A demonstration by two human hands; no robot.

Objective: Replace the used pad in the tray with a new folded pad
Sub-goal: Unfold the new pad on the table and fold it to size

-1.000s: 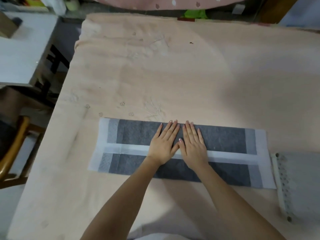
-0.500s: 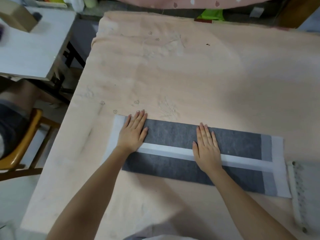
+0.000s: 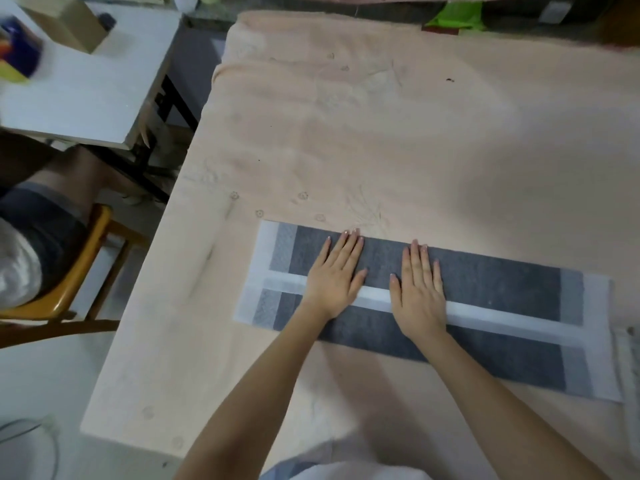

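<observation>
Flat on the peach-coloured blanket [image 3: 398, 133] that covers the table, a long folded pad [image 3: 485, 292] is laid out as a grey strip with white borders, its 2 grey flaps meeting along a white band that runs down its length. Both hands are pressed palm-down onto the pad, left of its middle. The left hand [image 3: 337, 275] is set nearer the pad's left end, its fingers straight and held close together, the tips reaching the pad's far edge and the thumb lying beside the white band; nothing is gripped. The right hand [image 3: 420, 292] is placed just to the right of it, apart from it by a narrow stretch of grey, with fingers likewise straight and slightly spread, the heel of the palm resting across the white band; nothing is held by it either. Just beyond the pad's right end, at the picture's edge, a pale ridged object [image 3: 628, 362] is partly seen and cannot be identified. Well to the left of the pad, off the table, a wooden chair [image 3: 79, 282] is seen, and beyond it a white side table [image 3: 86, 98] carrying a cardboard box [image 3: 69, 26].
</observation>
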